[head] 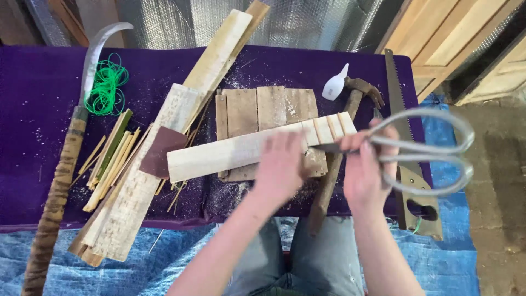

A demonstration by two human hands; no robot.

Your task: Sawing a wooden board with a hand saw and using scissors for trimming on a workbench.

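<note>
Purple cloth (33,109); left hand (279,164) flat on notched slat (246,149), right hand (364,170) gripping shears (422,151).

Soft, even daylight; hands slightly motion-blurred, faint shadows, edges bowed.

The pale split bamboo slat (241,151) looks matt and fibrous, its far right end notched. The large grey metal shears (422,151) have a dull, smooth sheen. A deep purple cloth (33,109) covers the table, dusted with sawdust. The weathered grey wooden board (263,107) looks rough; the green plastic cord (107,85) looks glossy.
</note>
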